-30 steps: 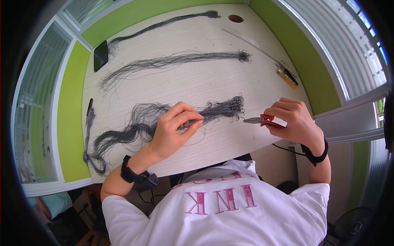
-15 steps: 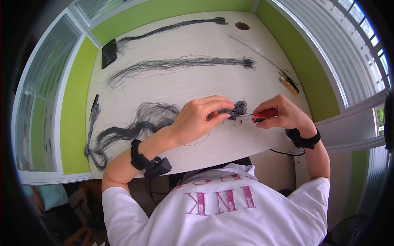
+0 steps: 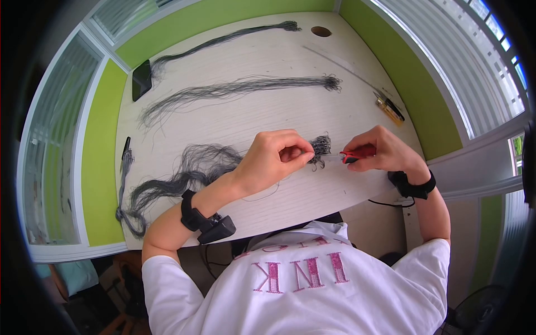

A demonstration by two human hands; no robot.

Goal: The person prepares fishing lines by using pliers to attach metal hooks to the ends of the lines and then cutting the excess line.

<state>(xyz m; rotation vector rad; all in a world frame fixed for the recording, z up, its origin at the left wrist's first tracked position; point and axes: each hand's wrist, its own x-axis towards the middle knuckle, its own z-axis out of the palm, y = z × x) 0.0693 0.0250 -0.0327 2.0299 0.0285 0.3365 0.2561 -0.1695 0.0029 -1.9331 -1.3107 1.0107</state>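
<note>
My left hand (image 3: pixel 273 159) is closed, thumb and fingertips pinched together at the near bundle of dark strands. What lies between the fingertips is too small to make out. The bundle's hooked end (image 3: pixel 320 146) sticks out just beyond them, a tangle of small curled metal-like hooks. My right hand (image 3: pixel 377 152) is wrapped round a tool with a red-and-black handle (image 3: pixel 360 153). Its thin pale tip points left at the hooks. The wavy dark strands (image 3: pixel 206 162) trail left, partly behind my left hand and forearm.
Two more hooked strand bundles lie farther back: a middle one (image 3: pixel 240 85) and a far one (image 3: pixel 223 40). A phone-like black slab (image 3: pixel 142 81) and a black pen (image 3: pixel 126 146) lie left. A long thin rod (image 3: pixel 340 67) and a yellow-black cutter (image 3: pixel 389 110) lie right. Green partitions (image 3: pixel 385 72) border the table.
My left thumb and fingers, apart round the bundle before, have come together in a pinch. My right hand has hardly moved with the tool. The whole view has shifted slightly.
</note>
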